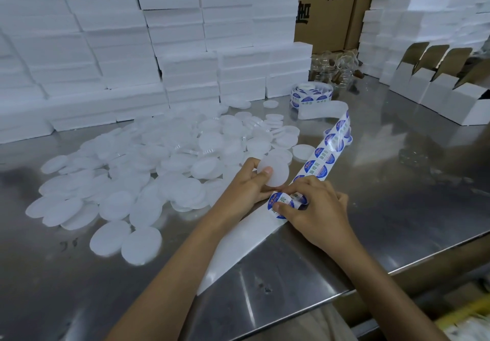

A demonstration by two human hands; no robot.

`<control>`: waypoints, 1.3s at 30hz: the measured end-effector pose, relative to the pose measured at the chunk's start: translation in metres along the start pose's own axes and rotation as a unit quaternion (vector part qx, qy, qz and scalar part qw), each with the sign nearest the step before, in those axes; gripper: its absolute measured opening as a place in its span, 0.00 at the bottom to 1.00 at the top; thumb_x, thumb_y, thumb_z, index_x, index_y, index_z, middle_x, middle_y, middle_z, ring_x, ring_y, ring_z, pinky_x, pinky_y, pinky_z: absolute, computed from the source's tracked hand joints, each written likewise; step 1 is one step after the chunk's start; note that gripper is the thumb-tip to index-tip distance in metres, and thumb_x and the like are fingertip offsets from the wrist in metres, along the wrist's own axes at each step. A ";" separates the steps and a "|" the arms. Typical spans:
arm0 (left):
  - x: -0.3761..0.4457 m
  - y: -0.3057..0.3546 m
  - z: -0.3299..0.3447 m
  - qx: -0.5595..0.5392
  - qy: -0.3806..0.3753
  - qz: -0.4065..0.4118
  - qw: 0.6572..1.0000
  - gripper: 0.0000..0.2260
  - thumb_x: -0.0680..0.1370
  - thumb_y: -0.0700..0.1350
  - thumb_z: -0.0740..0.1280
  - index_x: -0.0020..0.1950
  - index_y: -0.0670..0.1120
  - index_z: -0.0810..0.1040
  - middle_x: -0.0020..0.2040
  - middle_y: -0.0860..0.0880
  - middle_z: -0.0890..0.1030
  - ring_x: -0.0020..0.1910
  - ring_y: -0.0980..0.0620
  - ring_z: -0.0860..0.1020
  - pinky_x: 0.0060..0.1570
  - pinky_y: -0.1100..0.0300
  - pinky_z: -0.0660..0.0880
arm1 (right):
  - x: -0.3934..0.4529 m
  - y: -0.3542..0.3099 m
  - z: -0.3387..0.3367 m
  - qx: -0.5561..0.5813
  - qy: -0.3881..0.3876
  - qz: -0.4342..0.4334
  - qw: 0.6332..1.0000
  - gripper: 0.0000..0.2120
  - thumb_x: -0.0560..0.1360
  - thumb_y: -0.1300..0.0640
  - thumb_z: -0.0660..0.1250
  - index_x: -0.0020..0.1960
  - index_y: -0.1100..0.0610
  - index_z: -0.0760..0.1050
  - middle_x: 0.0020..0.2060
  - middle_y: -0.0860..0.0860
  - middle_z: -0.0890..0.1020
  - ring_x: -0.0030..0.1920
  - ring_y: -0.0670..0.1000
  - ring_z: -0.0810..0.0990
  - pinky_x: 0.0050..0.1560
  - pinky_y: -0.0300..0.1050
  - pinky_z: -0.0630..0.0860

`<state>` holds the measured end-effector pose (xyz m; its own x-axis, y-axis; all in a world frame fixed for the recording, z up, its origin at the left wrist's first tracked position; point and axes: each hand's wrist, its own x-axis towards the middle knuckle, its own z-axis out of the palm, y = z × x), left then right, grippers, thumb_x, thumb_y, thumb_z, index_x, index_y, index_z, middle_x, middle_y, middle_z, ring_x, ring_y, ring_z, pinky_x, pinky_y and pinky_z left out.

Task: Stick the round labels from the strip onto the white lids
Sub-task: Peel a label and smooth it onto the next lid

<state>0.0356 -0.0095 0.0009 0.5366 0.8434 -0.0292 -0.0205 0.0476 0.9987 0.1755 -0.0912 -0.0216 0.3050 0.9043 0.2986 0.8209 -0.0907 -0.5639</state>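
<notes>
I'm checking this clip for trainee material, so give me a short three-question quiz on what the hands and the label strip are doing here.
1. True or false: the left hand holds a white lid.
2. What are the right hand fingers touching? A) a round label on the strip B) a cardboard box C) the label roll
3. Fill in: the loose pile of lids lies on the person's ____ side of the metal table.

Key: 1 true; 2 A; 3 left.
</notes>
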 end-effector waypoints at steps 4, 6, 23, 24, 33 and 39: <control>0.002 0.000 0.001 -0.027 0.009 0.017 0.999 0.05 0.86 0.46 0.58 0.59 0.46 0.71 0.59 0.41 0.82 0.53 0.47 0.86 0.52 0.52 0.83 | -0.003 -0.002 0.000 0.006 0.031 -0.014 0.999 0.05 0.71 0.44 0.73 0.46 0.40 0.79 0.51 0.40 0.79 0.58 0.45 0.72 0.50 0.44 0.54; 0.003 0.000 0.002 -0.034 0.021 0.027 0.999 0.04 0.86 0.45 0.59 0.58 0.47 0.71 0.59 0.43 0.81 0.52 0.47 0.86 0.53 0.52 0.82 | -0.004 -0.003 0.000 0.005 0.039 -0.019 0.999 0.05 0.71 0.45 0.74 0.45 0.42 0.80 0.48 0.40 0.80 0.56 0.47 0.74 0.50 0.46 0.58; 0.002 0.000 0.008 -0.104 0.007 0.024 0.994 0.04 0.86 0.43 0.59 0.55 0.45 0.72 0.52 0.44 0.84 0.52 0.43 0.85 0.51 0.51 0.82 | -0.012 -0.012 -0.007 -0.009 0.063 -0.051 0.997 0.09 0.70 0.50 0.75 0.41 0.46 0.75 0.39 0.41 0.79 0.46 0.47 0.78 0.54 0.47 0.66; 0.001 0.001 0.009 -0.106 0.002 0.020 0.994 0.04 0.86 0.43 0.59 0.56 0.45 0.72 0.50 0.45 0.84 0.50 0.44 0.86 0.49 0.52 0.83 | -0.012 -0.013 -0.007 -0.005 0.066 -0.051 0.996 0.08 0.70 0.50 0.76 0.41 0.47 0.76 0.38 0.42 0.80 0.45 0.48 0.78 0.53 0.50 0.69; 0.002 -0.003 0.009 0.012 -0.002 0.029 0.999 0.04 0.86 0.45 0.58 0.56 0.50 0.71 0.51 0.49 0.83 0.51 0.42 0.85 0.55 0.47 0.82 | -0.015 -0.013 -0.010 0.011 0.076 -0.054 0.996 0.09 0.70 0.54 0.76 0.41 0.51 0.75 0.39 0.44 0.79 0.46 0.50 0.77 0.52 0.53 0.72; 0.001 -0.002 0.010 0.055 0.000 0.022 0.998 0.07 0.87 0.47 0.57 0.63 0.47 0.69 0.57 0.48 0.83 0.54 0.44 0.85 0.59 0.45 0.81 | -0.020 -0.010 -0.021 0.287 -0.005 -0.019 0.958 0.08 0.71 0.64 0.76 0.38 0.56 0.78 0.39 0.48 0.82 0.44 0.49 0.79 0.47 0.42 0.75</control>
<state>0.0446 -0.0138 -0.0005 0.5363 0.8439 0.0150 0.0493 -0.0491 0.9976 0.1716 -0.1175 -0.0061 0.2726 0.9069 0.3212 0.4305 0.1836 -0.8837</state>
